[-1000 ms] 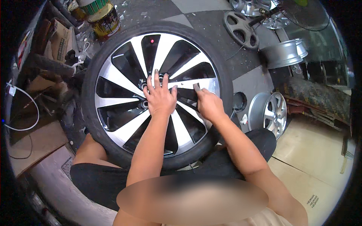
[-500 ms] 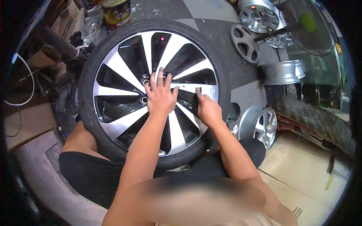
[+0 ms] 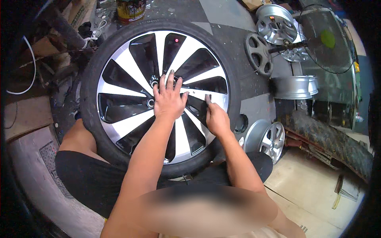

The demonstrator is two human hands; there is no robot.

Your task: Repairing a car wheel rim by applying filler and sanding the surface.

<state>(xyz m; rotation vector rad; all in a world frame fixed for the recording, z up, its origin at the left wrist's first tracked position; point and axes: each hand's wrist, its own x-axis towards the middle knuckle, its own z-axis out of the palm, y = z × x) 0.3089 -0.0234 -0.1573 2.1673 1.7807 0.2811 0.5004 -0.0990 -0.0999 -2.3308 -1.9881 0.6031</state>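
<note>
A large alloy wheel with bright silver spokes [image 3: 183,144] and black recesses lies flat in front of me, a black tyre [image 3: 234,79] around it. My left hand [image 3: 170,102] rests palm down over the hub, fingers spread and pointing away from me. At the edge of the right-hand spoke [image 3: 200,93] is my right hand [image 3: 218,120], its fingers curled and a dark-tipped digit pressed on the spoke. Whatever it may hold is too small and dark to make out. Two lug holes [image 3: 151,103] show beside my left hand.
My knees flank the tyre. A silver rim [image 3: 258,137] stands at the right, with another rim [image 3: 291,87] farther up. Beyond are a dark steering wheel [image 3: 258,54], more rims [image 3: 277,24] and a wire fan guard [image 3: 327,39]. A paint can [image 3: 131,11] stands behind the tyre.
The whole view has shifted and tilted slightly. My right hand has moved a little toward me at the spoke's edge, while my left hand stays on the hub.
</note>
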